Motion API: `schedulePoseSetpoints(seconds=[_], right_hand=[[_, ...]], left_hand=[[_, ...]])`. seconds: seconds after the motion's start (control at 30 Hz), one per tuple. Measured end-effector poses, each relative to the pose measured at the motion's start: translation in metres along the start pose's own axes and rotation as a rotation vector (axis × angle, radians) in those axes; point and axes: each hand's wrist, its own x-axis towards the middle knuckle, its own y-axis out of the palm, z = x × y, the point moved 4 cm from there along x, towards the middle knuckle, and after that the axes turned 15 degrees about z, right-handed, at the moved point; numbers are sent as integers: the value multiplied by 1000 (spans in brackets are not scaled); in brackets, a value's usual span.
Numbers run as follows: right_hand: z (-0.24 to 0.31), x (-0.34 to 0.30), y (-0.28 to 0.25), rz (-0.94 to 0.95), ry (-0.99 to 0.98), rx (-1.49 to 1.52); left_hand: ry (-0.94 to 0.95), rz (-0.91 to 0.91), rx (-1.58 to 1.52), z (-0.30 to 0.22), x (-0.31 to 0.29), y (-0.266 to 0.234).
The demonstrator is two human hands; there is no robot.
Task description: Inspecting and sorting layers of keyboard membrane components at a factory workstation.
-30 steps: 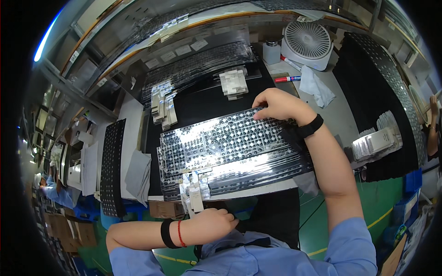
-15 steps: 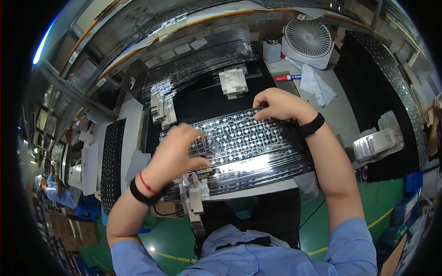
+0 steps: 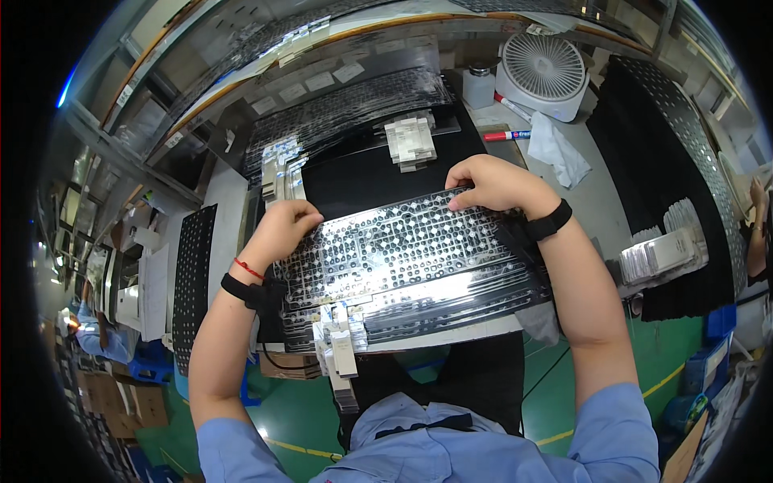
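A wide, thin keyboard membrane sheet [image 3: 386, 245], silvery and black with rows of round dots, lies across a stack of similar sheets [image 3: 451, 302] in front of me. My left hand [image 3: 283, 228] is closed at its far left corner, thumb and fingers pinching the edge. At the far edge, right of the middle, my right hand [image 3: 498, 187] pinches the same sheet, thumb on top. Pale flat tails [image 3: 342, 350] hang from the stack over the table's near edge.
Behind lies another stack of dark sheets [image 3: 346, 109], with pale tails [image 3: 411, 141] on a black mat [image 3: 354, 179]. Back right are a white fan [image 3: 543, 68], a bottle [image 3: 478, 87], a red marker [image 3: 506, 136] and a white cloth [image 3: 558, 150]. More black sheets [image 3: 644, 161] stand right.
My left hand has moved from the sheet's near left side up to its far left corner, and now grips there. The right hand has stayed nearly in place.
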Motion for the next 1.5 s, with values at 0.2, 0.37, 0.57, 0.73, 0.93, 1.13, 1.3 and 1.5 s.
schedulePoseSetpoints(seconds=[0.2, 0.37, 0.57, 0.73, 0.93, 1.13, 1.3, 1.5], right_hand=[[-2, 3, 1, 2, -26, 4], [1, 0, 0, 46, 39, 26], [-8, 3, 6, 145, 46, 8], [-5, 0, 8, 165, 32, 26], [-6, 2, 9, 166, 44, 38], [-8, 1, 9, 163, 39, 14], [-3, 1, 8, 144, 28, 1], [-12, -2, 7, 158, 58, 30]], left_hand=[[138, -227, -469, 10, -25, -13], [230, 610, -332, -90, -86, 38], [606, 645, -139, -150, -87, 45], [421, 119, 232, -116, -5, 27], [112, 226, 100, -99, 82, 37], [-76, 203, 401, -113, 133, 33], [-69, 220, 411, -89, 152, 32], [-150, 325, 287, -79, 138, 17]])
